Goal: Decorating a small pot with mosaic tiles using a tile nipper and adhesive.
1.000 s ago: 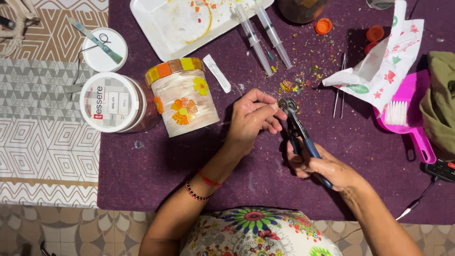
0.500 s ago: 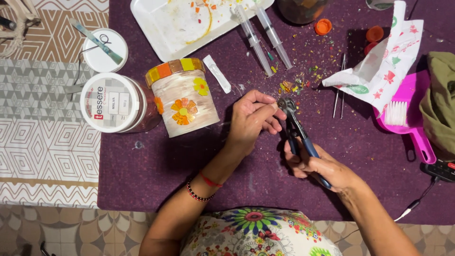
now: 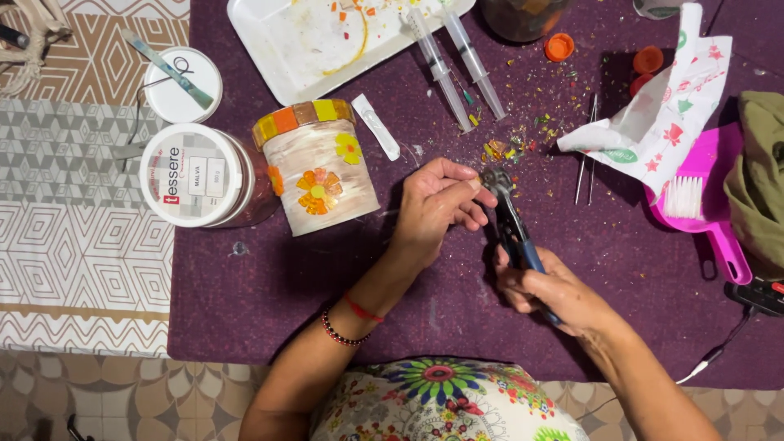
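Nippers (image 3: 513, 229), blue-handled, clenched in right hand (image 3: 549, 287); head meets a small tile piece pinched at left hand (image 3: 437, 208) fingertips, above purple bench cloth (image 3: 269, 286). Risks: shard flying into scattered chips (image 3: 510, 147), fingertips nicked, piece snapping crooked under uneven squeeze.

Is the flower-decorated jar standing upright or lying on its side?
On its side. The decorated jar shows its full flowered wall to the camera, with the orange and yellow tiled rim pointing toward the white tray, on the purple cloth.
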